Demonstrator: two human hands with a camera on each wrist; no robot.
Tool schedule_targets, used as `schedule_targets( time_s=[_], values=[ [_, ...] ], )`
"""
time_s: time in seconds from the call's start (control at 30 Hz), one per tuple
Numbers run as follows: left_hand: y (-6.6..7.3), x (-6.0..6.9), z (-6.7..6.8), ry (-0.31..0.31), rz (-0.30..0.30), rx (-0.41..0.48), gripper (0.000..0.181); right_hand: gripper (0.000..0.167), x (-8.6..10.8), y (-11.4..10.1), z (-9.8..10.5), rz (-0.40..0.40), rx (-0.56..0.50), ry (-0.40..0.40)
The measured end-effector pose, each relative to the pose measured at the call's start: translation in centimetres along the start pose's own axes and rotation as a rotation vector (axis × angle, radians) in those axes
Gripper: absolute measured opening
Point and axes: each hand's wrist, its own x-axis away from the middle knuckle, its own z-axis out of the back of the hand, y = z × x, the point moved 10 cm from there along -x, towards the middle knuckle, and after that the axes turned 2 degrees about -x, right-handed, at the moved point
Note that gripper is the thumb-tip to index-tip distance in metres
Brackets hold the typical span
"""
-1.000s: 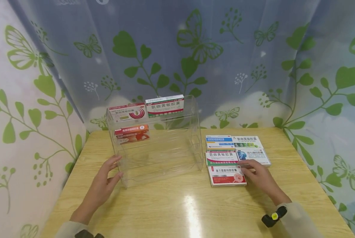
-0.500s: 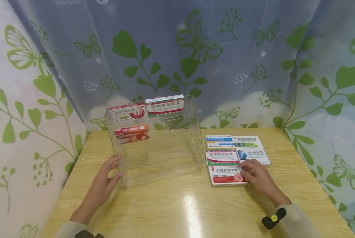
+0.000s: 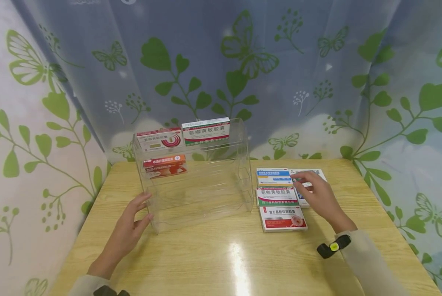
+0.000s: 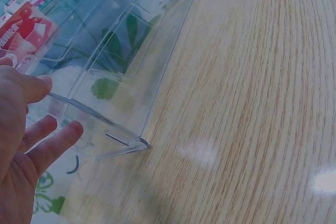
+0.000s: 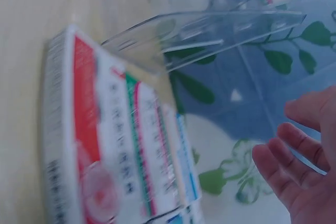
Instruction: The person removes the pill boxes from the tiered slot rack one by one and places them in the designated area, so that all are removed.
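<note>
A clear display rack (image 3: 206, 205) stands on the table, with three medicine boxes on its shelves. My left hand (image 3: 126, 224) holds its left side edge, thumb and fingers about the clear panel. In the left wrist view the thumb and fingertips are at that panel. To the right of the rack, several medicine boxes lie flat in a cluster. My right hand (image 3: 319, 197) hovers over it, fingertips by the right end of the blue-and-white medicine box (image 3: 274, 177). Nothing shows between its loosely bent fingers in the right wrist view. The hand partly hides two white boxes behind it.
On the upper shelf are a red-and-white box (image 3: 159, 140) and a green-and-white box (image 3: 206, 132). An orange-red box (image 3: 164, 166) sits one shelf lower. Nearest me in the cluster lies another red-and-white box (image 3: 284, 218). A patterned curtain (image 3: 221, 61) surrounds the wooden table (image 3: 206, 263).
My right hand has moved away from the front red-and-white box, back and slightly left, to beside the blue-and-white one. My left hand and the rack stay put.
</note>
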Motion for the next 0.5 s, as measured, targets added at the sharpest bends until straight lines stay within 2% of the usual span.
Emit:
schedule_targets(
  time_s=[0.5],
  values=[
    [0.3,-0.1,0.2,0.026,-0.036,0.008,0.066,0.037,-10.2,-9.4,1.7,0.101,-0.089,0.001]
  ],
)
